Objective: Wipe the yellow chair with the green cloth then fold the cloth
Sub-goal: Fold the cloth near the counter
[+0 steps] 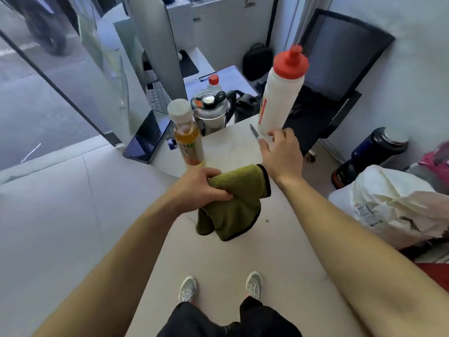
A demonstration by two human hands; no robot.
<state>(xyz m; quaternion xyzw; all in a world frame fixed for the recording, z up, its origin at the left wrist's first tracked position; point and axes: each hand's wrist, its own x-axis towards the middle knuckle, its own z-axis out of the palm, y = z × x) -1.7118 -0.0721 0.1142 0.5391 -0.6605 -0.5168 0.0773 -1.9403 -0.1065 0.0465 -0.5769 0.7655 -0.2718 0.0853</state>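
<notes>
My left hand (206,188) grips the green cloth (238,205), an olive towel with a black hem, bunched and hanging down from my fist over the pale table (230,147). To the right and further out, my right hand (281,154) is at the base of a white squeeze bottle (279,98) with a red cap. The fingers are curled at its bottom and the thumb points left. A pen (254,131) lies just left of that thumb. No yellow chair shows in this view.
A tea bottle (188,139) and a lidded grey jug (210,113) stand at the table's far left. A tablet (145,139) lies left of them. A black mesh chair (340,69) is behind, and a dark flask (371,152) and white bags (393,203) are to the right.
</notes>
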